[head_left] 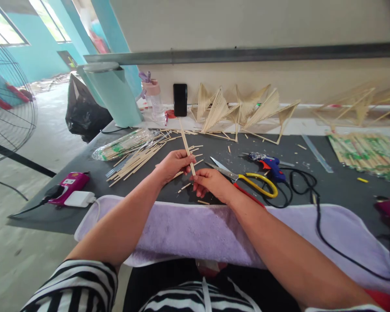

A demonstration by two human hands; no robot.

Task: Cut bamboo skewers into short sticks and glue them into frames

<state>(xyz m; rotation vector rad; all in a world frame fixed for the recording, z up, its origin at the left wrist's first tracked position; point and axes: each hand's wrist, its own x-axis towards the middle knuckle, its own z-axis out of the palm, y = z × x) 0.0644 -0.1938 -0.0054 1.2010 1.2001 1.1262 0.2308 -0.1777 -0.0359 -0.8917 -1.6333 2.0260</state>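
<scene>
A few thin wooden sticks (184,141), held together lengthwise, stand tilted above the dark table. My left hand (177,165) is closed around their middle, thumb toward me. At their lower end my right hand (209,182) pinches the same sticks. More loose sticks (139,158) lie in a pile left of my left hand, and short cut pieces (184,188) lie below it. Beside my right hand rest scissors (243,177) with yellow and red handles, blades apart. A blue glue gun (273,167) lies behind them.
Folded stick structures (221,110) stand along the wall near a phone (180,99) and a bottle (153,97). A teal jug (115,93) is at back left. Packed sticks (367,151) lie right. A purple towel (188,229) covers the front edge; a black cord (318,216) crosses it.
</scene>
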